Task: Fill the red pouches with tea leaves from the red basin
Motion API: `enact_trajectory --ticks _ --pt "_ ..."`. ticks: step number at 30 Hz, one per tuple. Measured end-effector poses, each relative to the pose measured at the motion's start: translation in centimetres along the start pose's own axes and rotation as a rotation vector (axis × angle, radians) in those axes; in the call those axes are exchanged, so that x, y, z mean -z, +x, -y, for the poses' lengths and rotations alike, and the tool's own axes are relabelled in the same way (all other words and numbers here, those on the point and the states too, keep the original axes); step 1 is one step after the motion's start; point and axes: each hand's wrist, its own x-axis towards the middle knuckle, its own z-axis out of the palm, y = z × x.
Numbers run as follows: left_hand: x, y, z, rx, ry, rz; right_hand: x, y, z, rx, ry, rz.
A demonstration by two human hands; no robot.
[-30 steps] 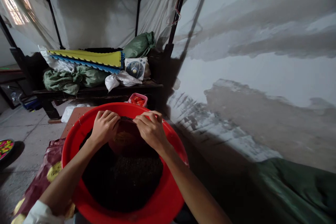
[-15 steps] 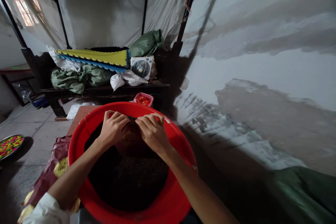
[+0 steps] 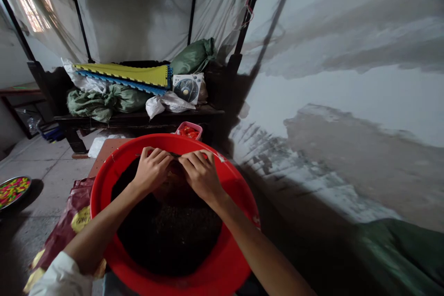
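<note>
A large red basin (image 3: 239,194) stands in front of me, with a dark, loose, grainy mass (image 3: 180,236) in it. Over its far half, my left hand (image 3: 152,169) and my right hand (image 3: 201,173) are close together, backs up and fingers curled. A thin dark strip or edge shows between their fingertips, held in both pinches; its kind I cannot make out. Just below the fingers hangs or lies a dark reddish-brown patch (image 3: 168,189), too shaded to name.
Behind the basin is a pink tub (image 3: 200,130) with red packets. A dark wooden bed frame (image 3: 138,122) bears yellow and blue foam mats (image 3: 128,74), green sacks (image 3: 194,58) and a boxed fan (image 3: 187,89). At left are a maroon bag (image 3: 69,208) and a tray of colourful pieces (image 3: 14,192).
Both hands stay over the basin's far side, with only a slight shift of the left hand. A bit of the thin dark strip now shows left of the left fingers.
</note>
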Motion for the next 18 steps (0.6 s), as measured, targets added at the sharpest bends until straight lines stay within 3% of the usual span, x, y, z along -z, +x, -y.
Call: enact_trajectory --ticks 5,12,18 --pt "0.1 0.2 0.1 0.009 -0.002 -0.022 0.4 0.1 -0.8 -0.056 -0.012 -0.002" --pt "0.3 0.0 0.4 0.123 -0.075 0.018 0.2 0.1 -1.1 -0.012 0.112 -0.034" --pt "0.2 0.0 1.7 0.143 -0.055 0.037 0.0 -0.4 -2.1 -0.117 0.064 -0.060"
